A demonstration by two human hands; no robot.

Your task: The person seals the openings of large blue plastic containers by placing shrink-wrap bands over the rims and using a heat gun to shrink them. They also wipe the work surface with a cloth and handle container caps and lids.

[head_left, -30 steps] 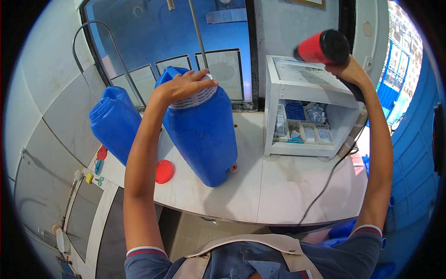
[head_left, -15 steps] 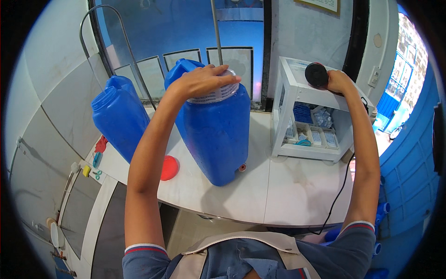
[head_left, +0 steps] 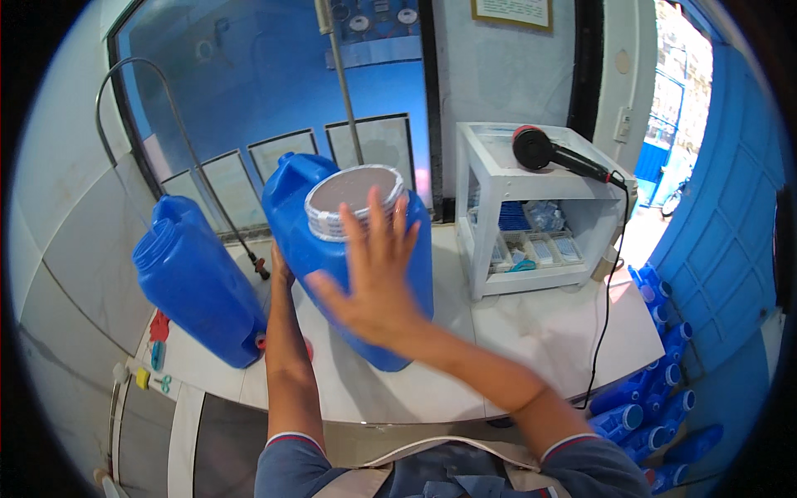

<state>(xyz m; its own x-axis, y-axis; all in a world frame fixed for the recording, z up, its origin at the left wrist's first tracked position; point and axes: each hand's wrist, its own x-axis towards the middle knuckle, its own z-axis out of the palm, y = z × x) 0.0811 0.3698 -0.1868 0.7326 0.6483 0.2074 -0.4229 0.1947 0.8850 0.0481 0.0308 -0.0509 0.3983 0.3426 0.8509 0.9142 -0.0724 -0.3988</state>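
Note:
A big blue plastic jug (head_left: 365, 290) stands on the counter, its wide neck capped and wrapped in a printed clear plastic band (head_left: 328, 222). My right hand (head_left: 378, 286) is open, fingers spread, in front of the jug's neck and upper body; whether it touches is unclear. Against the jug's left side is my left hand (head_left: 281, 264), its fingers mostly hidden. A black and red hair dryer (head_left: 535, 151) lies on top of the small white cabinet (head_left: 490, 178), out of both hands. Behind my left forearm, a red round lid (head_left: 309, 349) shows only partly.
A second, uncapped blue jug (head_left: 195, 290) stands at left, beside a bent metal tube (head_left: 178, 124). Scissors (head_left: 165, 383) and a yellow sponge-like block (head_left: 143, 378) lie near the left edge. The dryer's cord (head_left: 610, 307) hangs over the counter's right side. Several blue containers (head_left: 656, 415) stand lower right.
My right hand has let go of the hair dryer on the cabinet and come across to the jug. My left hand has moved from the jug's top down to its left side.

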